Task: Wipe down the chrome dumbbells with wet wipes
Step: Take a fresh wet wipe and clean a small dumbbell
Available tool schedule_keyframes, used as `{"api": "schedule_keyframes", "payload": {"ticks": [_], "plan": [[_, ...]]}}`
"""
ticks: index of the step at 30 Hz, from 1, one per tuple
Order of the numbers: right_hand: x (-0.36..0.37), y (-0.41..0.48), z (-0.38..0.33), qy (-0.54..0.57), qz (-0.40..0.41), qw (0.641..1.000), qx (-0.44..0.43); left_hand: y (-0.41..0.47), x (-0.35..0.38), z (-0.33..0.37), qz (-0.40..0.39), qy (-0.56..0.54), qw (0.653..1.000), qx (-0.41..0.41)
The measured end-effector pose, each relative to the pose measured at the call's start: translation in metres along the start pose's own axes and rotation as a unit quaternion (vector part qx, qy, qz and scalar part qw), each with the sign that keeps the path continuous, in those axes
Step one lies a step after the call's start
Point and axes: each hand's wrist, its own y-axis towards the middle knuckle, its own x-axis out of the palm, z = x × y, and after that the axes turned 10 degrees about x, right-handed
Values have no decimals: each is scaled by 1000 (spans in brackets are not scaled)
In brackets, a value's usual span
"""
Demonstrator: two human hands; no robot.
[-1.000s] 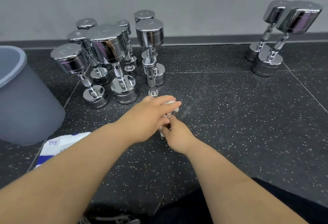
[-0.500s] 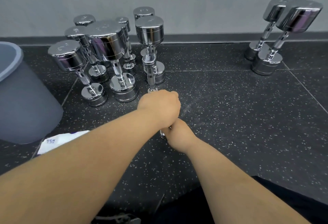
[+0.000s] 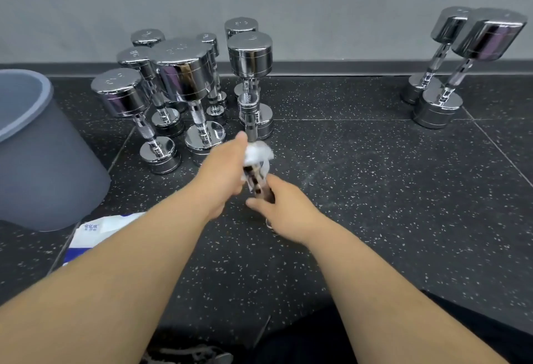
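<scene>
At the left edge stands a grey bin (image 3: 43, 161), with a pack of wipes (image 3: 98, 233) flat on the floor just below it, and a cluster of upright dumbbells (image 3: 184, 75) fills the upper centre-left. In the frame's centre the left hand (image 3: 222, 173) is curled round a bunched wet wipe (image 3: 258, 154), which caps the upper end of the small dumbbell (image 3: 258, 183). Just right and lower, the right hand (image 3: 285, 207) grips its lower part. To do this well, I judge, the right hand should hold firm and turn the bar while the wipe wraps fully round and slides down the handle. The dumbbell's long axis runs steeply up the frame, its top leaning slightly left toward the cluster. A pair of dumbbells (image 3: 473, 46) stands at upper right.
</scene>
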Motion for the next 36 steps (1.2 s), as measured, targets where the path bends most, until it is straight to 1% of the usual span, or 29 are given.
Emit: {"api": "schedule_keyframes", "payload": {"ticks": [1, 2, 3, 5, 7, 9, 11, 13, 14, 15, 16, 18, 19, 20, 22, 23, 24, 25, 26, 27, 28, 29, 30, 31, 32, 33, 34, 35, 36], "plan": [[-4, -5, -13, 3, 4, 1000, -14, -5, -9, 5, 2, -72, 997, 1], [-9, -9, -22, 4, 14, 999, -32, -7, -12, 10, -5, -105, 994, 34], [-13, -16, -34, 4, 27, 998, -54, -10, -17, 16, -6, -115, 990, 78], [-20, -33, -54, 21, 47, 994, -94, -22, -26, 31, 25, -123, 981, 149], [-27, -52, -66, 81, 40, 990, -104, -34, -32, 48, 71, -167, 969, 165], [-34, -70, -68, 180, -5, 981, -76, -46, -35, 58, 109, -228, 956, 150], [-36, -87, -63, 260, -80, 962, -3, -57, -35, 60, 140, -279, 940, 138], [-32, -99, -58, 365, -151, 915, 80, -65, -33, 58, 165, -296, 934, 116], [-27, -103, -58, 398, -163, 896, 105, -69, -32, 55, 174, -296, 934, 99], [-22, -106, -60, 409, -153, 892, 113, -72, -32, 53, 184, -297, 933, 84], [-16, -106, -61, 404, -122, 900, 110, -73, -33, 50, 191, -302, 931, 68], [-12, -102, -60, 397, -60, 909, 109, -70, -35, 44, 176, -311, 933, 30], [-14, -99, -59, 413, -66, 900, 126, -69, -35, 41, 158, -313, 937, 9], [-17, -96, -59, 438, -108, 879, 153, -68, -34, 39, 133, -317, 939, -8], [-23, -90, -61, 485, -217, 821, 209, -65, -31, 39, 78, -349, 933, -33], [-25, -85, -62, 495, -240, 806, 219, -62, -29, 40, 59, -371, 926, -38], [-26, -81, -62, 495, -239, 807, 214, -59, -29, 41, 45, -384, 922, -35], [-26, -75, -63, 490, -211, 822, 197, -55, -28, 41, 35, -384, 923, -22], [-25, -71, -63, 472, -154, 852, 167, -50, -27, 41, 28, -377, 926, -5], [-22, -68, -62, 426, -73, 893, 127, -46, -27, 41, 32, -369, 929, 5], [-19, -65, -61, 349, 23, 934, 77, -43, -27, 42, 44, -370, 928, 0], [-16, -63, -60, 256, 122, 958, 30, -41, -27, 44, 59, -383, 922, -12], [-13, -61, -58, 183, 196, 963, -8, -39, -27, 46, 70, -402, 913, -21], [-10, -59, -58, 160, 222, 962, -19, -38, -26, 47, 75, -417, 905, -28], [-10, -58, -59, 205, 186, 961, -4, -36, -26, 46, 70, -423, 903, -33], [-13, -58, -61, 295, 98, 950, 44, -35, -25, 44, 48, -418, 906, -35], [-17, -58, -63, 388, -27, 915, 103, -33, -23, 41, 18, -410, 911, -35], [-21, -60, -64, 446, -140, 871, 153, -34, -21, 39, -10, -401, 915, -35], [-24, -60, -62, 469, -204, 841, 177, -34, -18, 37, -26, -398, 916, -34]]}}
